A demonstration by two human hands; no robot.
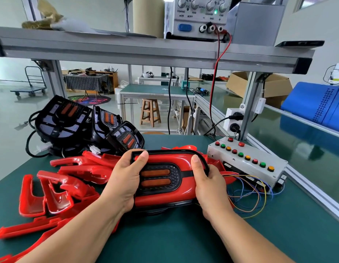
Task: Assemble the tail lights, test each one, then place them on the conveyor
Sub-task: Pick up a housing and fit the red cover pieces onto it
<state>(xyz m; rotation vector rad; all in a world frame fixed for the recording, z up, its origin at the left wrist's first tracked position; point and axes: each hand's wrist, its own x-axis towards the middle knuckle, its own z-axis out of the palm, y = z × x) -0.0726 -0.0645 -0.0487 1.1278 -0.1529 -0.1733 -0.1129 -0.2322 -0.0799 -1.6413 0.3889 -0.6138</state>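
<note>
The tail light [161, 200], just left of the button box [248, 164], is clasped at its 2 ends by the curled left hand [125, 179] and right hand [208, 185]; its lens could be left half-seated by uneven pressing.

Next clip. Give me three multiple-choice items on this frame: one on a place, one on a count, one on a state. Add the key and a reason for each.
1. Where does the button box stand relative to the tail light being held?
A) to its left
B) to its right
C) on the upper shelf

2. How many orange strips show in the tail light's black centre?
A) one
B) two
C) four

3. How do the left hand and right hand stand to the tail light?
A) both grip it, one at each end
B) only the left grips it
C) neither touches it

Key:
1 B: the box sits on the bench to the right of the light.
2 B: two strips lie one above the other.
3 A: each thumb lies on the front and the fingers wrap round an end.
</note>
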